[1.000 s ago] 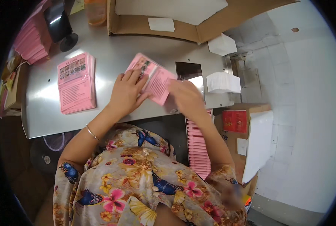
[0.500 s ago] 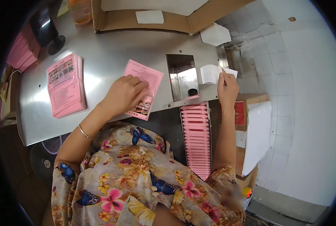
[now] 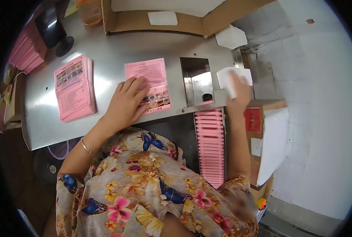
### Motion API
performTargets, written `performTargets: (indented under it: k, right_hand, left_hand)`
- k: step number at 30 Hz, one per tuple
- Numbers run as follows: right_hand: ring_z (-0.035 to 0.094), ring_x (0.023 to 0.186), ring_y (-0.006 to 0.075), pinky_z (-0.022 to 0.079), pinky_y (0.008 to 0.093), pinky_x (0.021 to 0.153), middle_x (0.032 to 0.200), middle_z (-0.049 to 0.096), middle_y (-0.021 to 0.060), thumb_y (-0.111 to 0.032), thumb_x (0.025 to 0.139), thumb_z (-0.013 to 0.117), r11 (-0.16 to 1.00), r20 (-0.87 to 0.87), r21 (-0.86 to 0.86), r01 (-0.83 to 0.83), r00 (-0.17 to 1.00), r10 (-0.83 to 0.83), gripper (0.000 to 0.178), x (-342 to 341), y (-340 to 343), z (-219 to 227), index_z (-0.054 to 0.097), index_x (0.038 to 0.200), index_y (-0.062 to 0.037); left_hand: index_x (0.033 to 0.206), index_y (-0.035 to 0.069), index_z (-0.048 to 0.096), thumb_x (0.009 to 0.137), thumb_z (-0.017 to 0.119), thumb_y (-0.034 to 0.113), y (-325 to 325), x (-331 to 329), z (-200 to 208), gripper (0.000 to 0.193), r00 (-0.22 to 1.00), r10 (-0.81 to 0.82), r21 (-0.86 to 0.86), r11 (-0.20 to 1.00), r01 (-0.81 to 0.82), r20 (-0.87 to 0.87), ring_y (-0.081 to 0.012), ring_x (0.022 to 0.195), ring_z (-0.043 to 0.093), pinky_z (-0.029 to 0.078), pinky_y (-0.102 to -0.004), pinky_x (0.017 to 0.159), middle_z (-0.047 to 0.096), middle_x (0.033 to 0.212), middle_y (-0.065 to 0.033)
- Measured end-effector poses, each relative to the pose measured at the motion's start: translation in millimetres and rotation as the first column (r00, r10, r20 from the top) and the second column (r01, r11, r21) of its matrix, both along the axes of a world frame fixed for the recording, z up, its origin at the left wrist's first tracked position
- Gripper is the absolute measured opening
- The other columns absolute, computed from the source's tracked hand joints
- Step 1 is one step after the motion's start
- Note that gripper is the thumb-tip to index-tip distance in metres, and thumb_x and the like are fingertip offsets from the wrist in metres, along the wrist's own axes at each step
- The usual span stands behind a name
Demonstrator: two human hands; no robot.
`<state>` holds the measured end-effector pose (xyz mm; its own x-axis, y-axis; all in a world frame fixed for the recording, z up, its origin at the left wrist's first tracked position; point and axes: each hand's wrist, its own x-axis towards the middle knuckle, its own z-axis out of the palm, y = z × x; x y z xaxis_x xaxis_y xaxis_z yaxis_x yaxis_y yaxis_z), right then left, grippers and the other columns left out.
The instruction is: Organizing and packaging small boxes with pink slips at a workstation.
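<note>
A pink printed packet (image 3: 157, 77) with a strip of small food pictures lies on the metal table, turned nearly square to the front edge. My left hand (image 3: 125, 98) rests on its left side, fingers spread and thumb apart. Over at the right, my right hand (image 3: 239, 93) is closed on a white paper slip (image 3: 229, 83), both smeared by motion. More white slips (image 3: 245, 74) lie just beyond it. Between my hands, the table has a rectangular opening (image 3: 195, 77) with a small black round part near its front.
A stack of pink packets (image 3: 75, 91) stands at the left, with more pink packets (image 3: 28, 51) behind. Below the opening runs a channel (image 3: 211, 146) packed with pink packets. A cardboard box (image 3: 156, 25) spans the back; another carton (image 3: 255, 154) stands right, near the wall.
The pink packet has turned straighter under my left hand, whose fingers have spread. My right hand has lifted a white slip from the small pile and drawn it slightly nearer.
</note>
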<state>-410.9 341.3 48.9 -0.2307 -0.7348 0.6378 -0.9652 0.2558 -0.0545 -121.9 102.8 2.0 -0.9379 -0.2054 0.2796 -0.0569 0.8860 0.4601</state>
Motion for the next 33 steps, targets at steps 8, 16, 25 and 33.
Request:
performTargets:
  k: [8,16,25,33]
  right_hand:
    - [0.068,0.115,0.0266,0.046,0.0475,0.102,0.120,0.072,0.0128,-0.003,0.082,0.070,0.978,0.142,-0.064,-0.199,0.968,0.206,0.042,59.6,-34.5,-11.7,0.067,0.124,-0.0053]
    - [0.067,0.115,0.0256,0.042,0.0474,0.109,0.122,0.071,0.0124,-0.005,0.079,0.068,0.900,0.160,0.022,-0.436,0.890,0.428,0.043,90.7,-52.1,-42.6,0.070,0.122,-0.0053]
    - [0.064,0.111,0.0300,0.037,0.0499,0.111,0.123,0.066,0.0136,-0.013,0.081,0.065,0.884,0.268,0.327,-0.335,0.929,0.253,0.036,85.1,-77.5,-58.6,0.073,0.116,-0.0143]
    - [0.057,0.119,0.0379,0.019,0.0582,0.120,0.111,0.068,0.0199,-0.011,0.086,0.060,0.622,0.299,0.755,-0.208,0.953,-0.044,0.041,52.6,-106.9,-53.4,0.062,0.127,-0.0090]
  left_hand:
    - [0.127,-0.001,0.058,0.089,0.064,0.020,-9.1,-10.4,-24.9,0.043,0.997,0.040,-0.070,0.997,-0.045,-0.066,-0.0405,0.136,0.042,0.035,-0.0503,0.111,0.045,0.146,-0.0236]
    - [0.128,0.001,0.057,0.081,0.072,0.029,4.4,-31.0,-27.7,0.056,0.990,0.000,-0.029,1.000,-0.004,-0.138,-0.0397,0.131,0.048,0.035,-0.0530,0.110,0.053,0.139,-0.0223]
    - [0.140,0.013,0.053,0.072,0.081,0.036,23.9,-49.6,-21.2,0.078,0.987,0.012,0.002,1.000,-0.012,-0.159,-0.0370,0.132,0.048,0.037,-0.0530,0.107,0.053,0.140,-0.0153]
    - [0.153,0.017,0.038,0.071,0.083,0.031,31.5,-23.3,7.8,0.095,0.987,-0.122,0.064,0.990,0.129,-0.106,-0.0359,0.139,0.041,0.030,-0.0583,0.112,0.042,0.151,-0.0165]
